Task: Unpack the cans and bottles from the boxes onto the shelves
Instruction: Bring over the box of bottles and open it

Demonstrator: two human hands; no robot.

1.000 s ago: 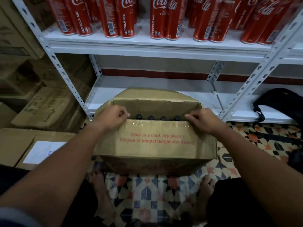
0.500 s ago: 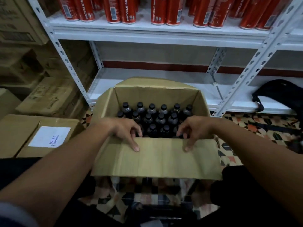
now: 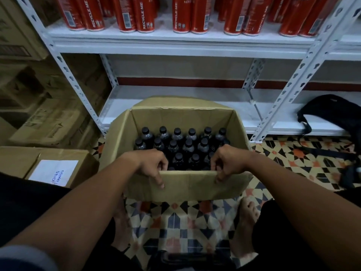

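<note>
An open cardboard box (image 3: 181, 118) stands on the tiled floor in front of the white shelving. Inside it stand several dark bottles (image 3: 176, 137) with black caps, packed in rows. My left hand (image 3: 151, 165) and my right hand (image 3: 226, 163) both grip the box's near flap (image 3: 187, 186), which is folded down toward me, with fingers curled over its hinge edge. Red cans (image 3: 183, 14) fill the upper shelf (image 3: 175, 39). The bottom shelf (image 3: 195, 98) behind the box is bare.
Stacked and closed cardboard boxes (image 3: 45, 165) sit at the left, one with a white label. A black bag (image 3: 332, 112) lies on the bottom shelf at the right. My bare feet (image 3: 245, 222) rest on the patterned floor below the box.
The near flap swung from upright down toward me, uncovering the bottles. Both hands followed it down and now curl over its hinge edge.
</note>
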